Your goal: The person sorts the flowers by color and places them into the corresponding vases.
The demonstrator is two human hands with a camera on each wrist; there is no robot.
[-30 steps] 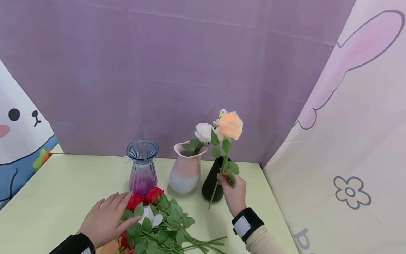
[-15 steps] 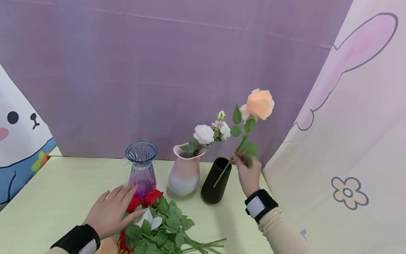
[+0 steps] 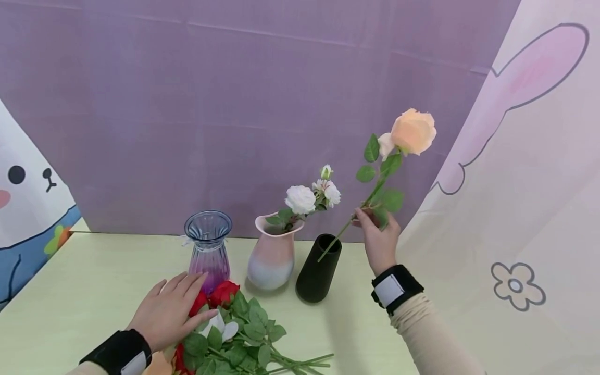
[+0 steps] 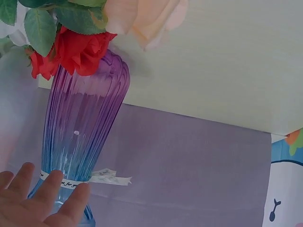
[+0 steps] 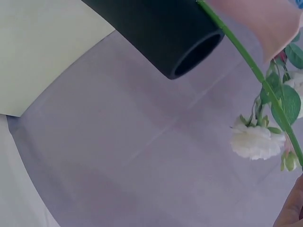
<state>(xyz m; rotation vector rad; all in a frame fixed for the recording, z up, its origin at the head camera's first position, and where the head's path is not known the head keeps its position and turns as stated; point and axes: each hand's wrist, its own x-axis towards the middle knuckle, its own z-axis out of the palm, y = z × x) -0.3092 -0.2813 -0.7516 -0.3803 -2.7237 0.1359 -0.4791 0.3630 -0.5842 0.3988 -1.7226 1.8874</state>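
A peach rose (image 3: 412,131) with a pale bud and green leaves rises at a slant from my right hand (image 3: 382,239), which pinches its stem. The stem's lower end crosses in front of the mouth of the black vase (image 3: 315,278); in the right wrist view the stem (image 5: 246,56) passes beside the vase's rim, apart from its opening. My left hand (image 3: 171,312) lies with fingers spread over the pile of flowers, near red roses (image 3: 224,292) and a white flower (image 3: 217,327). Whether it touches them I cannot tell. In the left wrist view its fingers (image 4: 52,194) look relaxed, holding nothing.
A blue-purple glass vase (image 3: 209,255) stands at the left. Beside it, a pink-and-white vase (image 3: 272,263) bears white flowers (image 3: 301,199). Loose stems (image 3: 304,362) point right across the pale table (image 3: 94,291). A purple cloth (image 3: 234,104) hangs behind.
My right hand has lifted the peach rose up and to the right, its stem end rising from beside the black vase's base to its mouth. The left hand has barely shifted.
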